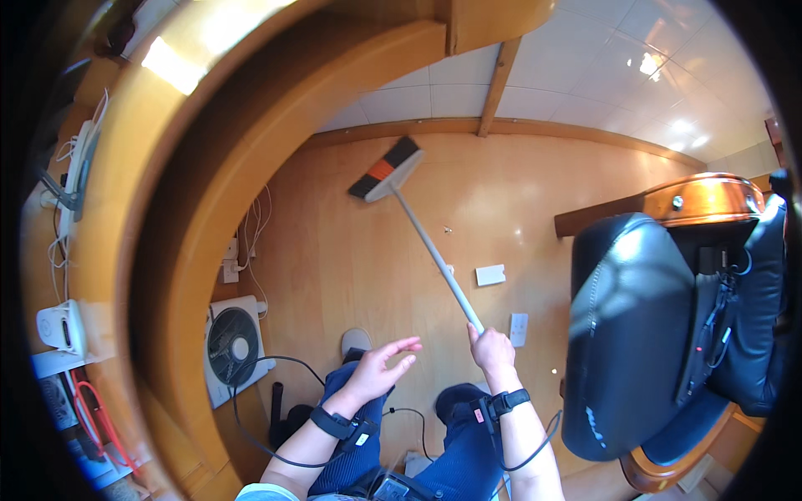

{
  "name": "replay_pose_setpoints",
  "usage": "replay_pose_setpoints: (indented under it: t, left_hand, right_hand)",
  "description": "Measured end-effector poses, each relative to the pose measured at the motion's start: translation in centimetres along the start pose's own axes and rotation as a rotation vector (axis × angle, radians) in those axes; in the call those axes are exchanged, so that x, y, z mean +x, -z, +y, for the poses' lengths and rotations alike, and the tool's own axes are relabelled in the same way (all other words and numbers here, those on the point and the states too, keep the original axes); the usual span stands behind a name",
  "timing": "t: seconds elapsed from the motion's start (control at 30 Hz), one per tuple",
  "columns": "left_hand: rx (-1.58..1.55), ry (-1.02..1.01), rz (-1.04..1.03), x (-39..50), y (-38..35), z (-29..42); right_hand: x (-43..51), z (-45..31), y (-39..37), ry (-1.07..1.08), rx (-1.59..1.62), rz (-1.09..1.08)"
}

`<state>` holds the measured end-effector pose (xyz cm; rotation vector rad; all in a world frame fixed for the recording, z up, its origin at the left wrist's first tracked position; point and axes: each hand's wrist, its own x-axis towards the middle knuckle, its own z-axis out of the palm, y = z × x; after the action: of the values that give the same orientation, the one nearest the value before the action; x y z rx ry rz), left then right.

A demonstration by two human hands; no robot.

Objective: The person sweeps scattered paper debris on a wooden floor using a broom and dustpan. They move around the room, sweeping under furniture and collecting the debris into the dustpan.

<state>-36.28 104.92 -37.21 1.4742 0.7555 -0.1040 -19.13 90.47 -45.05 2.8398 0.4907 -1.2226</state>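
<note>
My right hand is closed around the pale handle of a broom. The broom head, with black and orange bristles, lies toward the far left of the wooden floor. Nothing is in my left hand, which hovers over my left knee with its fingers apart. To the right of the handle lie a small white box and a white card-like piece. A small bit of debris sits on the floor past the box.
A curved wooden desk runs along the left. Under it stands a white box fan near hanging cords. At right is a wooden-armed chair with a black leather cushion. Black cables hang by my wrists.
</note>
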Motion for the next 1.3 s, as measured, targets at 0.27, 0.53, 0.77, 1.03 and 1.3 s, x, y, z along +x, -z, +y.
replay_pose_setpoints:
  t: [0.27, 0.53, 0.77, 1.03, 1.3]
  left_hand:
    - [0.037, 0.177, -0.079, -11.3, -3.1, 10.3]
    - [0.068, 0.158, -0.088, -17.5, -3.8, 17.8]
    - [0.162, 0.083, -0.06, -21.2, -5.4, 21.0]
    - [0.362, 0.047, -0.206, -21.3, -2.9, 24.2]
    - [0.383, -0.078, -0.406, -16.9, 1.6, 28.3]
  right_hand:
    - [-19.5, 12.6, 3.2, -0.227, 0.01, -0.081]
    - [-32.8, 18.1, 7.0, -0.297, 0.048, -0.263]
    - [-33.0, 13.5, 9.6, -0.187, 0.859, -0.448]
    - [-33.9, 10.7, 11.6, -0.129, 2.031, -0.973]
    - [-38.2, 7.7, 6.1, -0.347, 2.669, -0.87]
